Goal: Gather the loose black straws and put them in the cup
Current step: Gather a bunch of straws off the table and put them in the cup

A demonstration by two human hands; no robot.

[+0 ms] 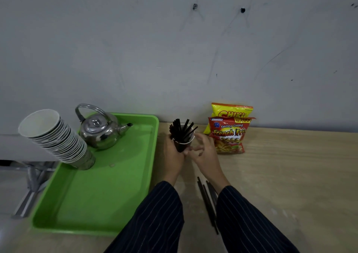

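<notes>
A dark paper cup (182, 145) with a white rim stands on the wooden table near the wall, with several black straws (181, 127) sticking up out of it. My left hand (174, 155) wraps around the cup's left side and holds it. My right hand (204, 152) is just to the right of the cup, fingers spread and curled near its rim, holding nothing that I can see. Several loose black straws (208, 200) lie on the table closer to me, partly hidden under my right sleeve.
A green tray (96, 204) on the left holds a steel kettle (100, 130) and a leaning stack of paper cups (58, 140). Two snack bags (229, 132) lean on the wall right of the cup. Bare wood table (290, 175) extends right.
</notes>
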